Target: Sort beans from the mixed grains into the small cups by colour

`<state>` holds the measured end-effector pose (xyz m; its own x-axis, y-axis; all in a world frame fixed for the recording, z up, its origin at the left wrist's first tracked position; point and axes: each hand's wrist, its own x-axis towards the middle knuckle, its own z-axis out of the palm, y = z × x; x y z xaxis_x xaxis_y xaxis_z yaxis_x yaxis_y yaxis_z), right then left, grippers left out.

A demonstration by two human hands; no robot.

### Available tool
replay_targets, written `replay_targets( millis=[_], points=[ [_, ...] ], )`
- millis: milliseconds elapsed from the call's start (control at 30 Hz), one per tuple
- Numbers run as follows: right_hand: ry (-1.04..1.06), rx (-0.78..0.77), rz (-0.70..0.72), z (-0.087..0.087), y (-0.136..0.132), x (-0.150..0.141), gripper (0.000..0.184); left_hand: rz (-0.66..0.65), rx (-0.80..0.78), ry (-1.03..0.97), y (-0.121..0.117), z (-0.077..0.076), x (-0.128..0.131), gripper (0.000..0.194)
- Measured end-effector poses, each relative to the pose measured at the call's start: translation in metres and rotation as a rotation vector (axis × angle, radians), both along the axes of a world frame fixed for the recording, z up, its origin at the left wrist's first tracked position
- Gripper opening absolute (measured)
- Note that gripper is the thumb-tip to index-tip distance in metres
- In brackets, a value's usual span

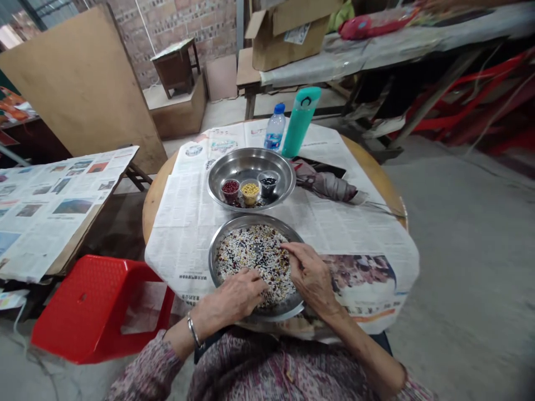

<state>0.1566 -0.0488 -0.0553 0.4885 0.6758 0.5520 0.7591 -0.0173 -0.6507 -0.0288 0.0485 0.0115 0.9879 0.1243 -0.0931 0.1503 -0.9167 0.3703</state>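
Note:
A shallow steel basin (pixel 214 262) holds a spread of white grains (pixel 246 245) mixed with dark, red and yellow beans. Over its near left side, my left hand (pixel 240 292) has its fingers curled down to the grains; whatever lies between the fingertips is hidden. At the right rim, my right hand (pixel 311 273) reaches in with thumb and fingers drawn together, too small a view to tell what they pinch. Behind stands a second steel basin (pixel 251 159) with three clear cups: red beans (pixel 230 189), yellow beans (pixel 249 192) and black beans (pixel 268 184). Some loose beans lie beside the cups.
Newspaper (pixel 179 223) covers the round table. At its back stand a water bottle (pixel 275 128) and a teal flask (pixel 301 122). A folded umbrella (pixel 330 185) and a dark flat object (pixel 321 167) lie right of the far basin. A red stool (pixel 83 312) is at left.

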Motion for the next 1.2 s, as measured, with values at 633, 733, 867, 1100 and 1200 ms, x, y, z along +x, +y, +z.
replay_targets(
  millis=[633, 733, 867, 1100, 1200],
  points=[
    [0.049, -0.006, -0.017, 0.004, 0.001, -0.002, 0.029, 0.208, 0.186, -0.096, 0.069, -0.017, 0.044, 0.034],
    [0.047, -0.008, -0.017, 0.003, 0.001, -0.002, 0.029, 0.317, 0.202, -0.083, 0.067, -0.018, 0.029, 0.022],
    [0.018, -0.007, -0.015, 0.002, 0.000, -0.002, 0.028, 0.339, 0.107, -0.119, 0.042, -0.019, 0.006, 0.019],
    [0.019, 0.014, -0.040, 0.002, 0.000, -0.003, 0.027, 0.134, -0.024, -0.081, -0.002, -0.018, 0.026, 0.022],
    [0.022, 0.023, -0.057, 0.001, 0.000, -0.002, 0.029, 0.121, 0.084, -0.151, 0.010, -0.018, 0.050, 0.032]
  ],
)
